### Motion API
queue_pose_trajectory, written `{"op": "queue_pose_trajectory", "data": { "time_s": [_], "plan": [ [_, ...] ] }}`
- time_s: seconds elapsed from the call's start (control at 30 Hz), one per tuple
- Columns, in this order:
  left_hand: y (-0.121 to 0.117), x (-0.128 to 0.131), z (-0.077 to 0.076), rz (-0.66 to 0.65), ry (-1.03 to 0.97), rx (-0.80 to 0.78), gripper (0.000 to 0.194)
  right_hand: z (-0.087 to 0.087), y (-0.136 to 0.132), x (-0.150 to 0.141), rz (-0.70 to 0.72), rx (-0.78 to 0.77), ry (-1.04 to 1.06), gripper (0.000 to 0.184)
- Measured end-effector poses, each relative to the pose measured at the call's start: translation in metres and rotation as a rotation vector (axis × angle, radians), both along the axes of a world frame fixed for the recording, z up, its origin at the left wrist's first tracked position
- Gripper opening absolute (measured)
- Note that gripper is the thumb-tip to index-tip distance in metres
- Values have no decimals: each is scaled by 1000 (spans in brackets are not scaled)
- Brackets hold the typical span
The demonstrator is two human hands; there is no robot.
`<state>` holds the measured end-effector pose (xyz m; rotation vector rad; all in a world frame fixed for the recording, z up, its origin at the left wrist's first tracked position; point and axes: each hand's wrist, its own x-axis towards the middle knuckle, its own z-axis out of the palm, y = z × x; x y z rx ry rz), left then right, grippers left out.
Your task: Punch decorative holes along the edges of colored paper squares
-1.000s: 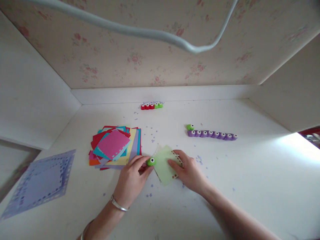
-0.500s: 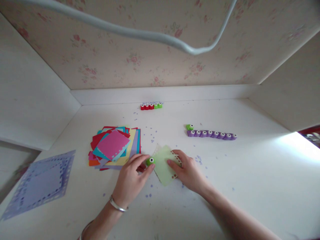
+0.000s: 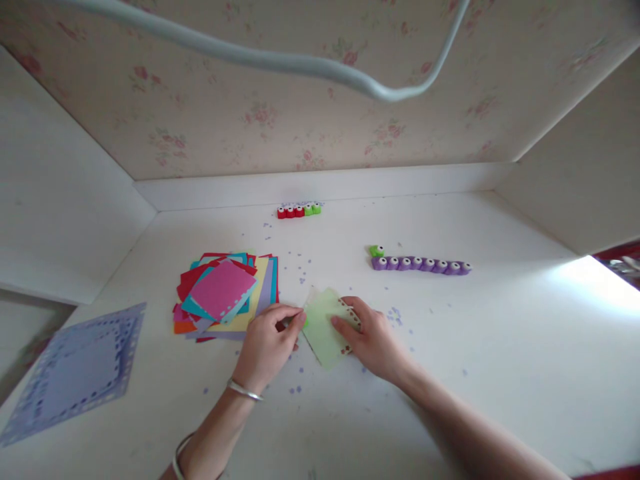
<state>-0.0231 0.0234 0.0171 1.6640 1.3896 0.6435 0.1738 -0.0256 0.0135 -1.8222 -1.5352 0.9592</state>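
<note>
Pale green paper lies in the middle of the table, with punched shapes along its right edge. My right hand pinches that edge, thumb on top. At the paper's left corner my left hand is closed around a small green paper punch, with thumb and forefinger together over it. Only a sliver of the punch shows; the fingers hide the rest. Whether the paper sits in its slot cannot be made out.
Left of my hands is a pile of coloured paper sheets. Punched lilac sheets lie at the far left. A row of purple punches and a green punch stand right; red and green punches stand behind. Tiny lilac cut-outs are scattered about.
My left thumb and forefinger have closed over the green punch, whose white top was visible before. The right hand keeps its hold on the paper. The whole view has shifted slightly.
</note>
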Motion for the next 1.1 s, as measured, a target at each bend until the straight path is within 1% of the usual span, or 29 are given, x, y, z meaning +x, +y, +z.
{"op": "queue_pose_trajectory", "data": {
  "time_s": [0.1, 0.23, 0.3, 0.63, 0.73, 0.87, 1.1],
  "plan": [
    [3, 4, 0, 26, 13, -87, 22, -2, 0, -1, -7, -17, 11, 32],
    [7, 9, 5, 22, 10, -198, 16, -3, 0, -2, -8, -32, 3, 33],
    [9, 10, 7, 29, 12, -228, 15, -3, 0, -3, -12, -21, -10, 33],
    [9, 8, 11, 18, -18, -206, 15, -3, -1, -2, -14, 40, 4, 32],
    [7, 6, 13, 5, -50, -197, 19, -4, -2, -2, -10, 43, 37, 33],
    [4, 3, 11, -2, -107, -158, 26, -6, -1, -1, -16, 39, 57, 33],
    [2, -15, 7, 43, -99, -139, 32, -7, 1, 8, -63, 36, 14, 36]
  ]
}}
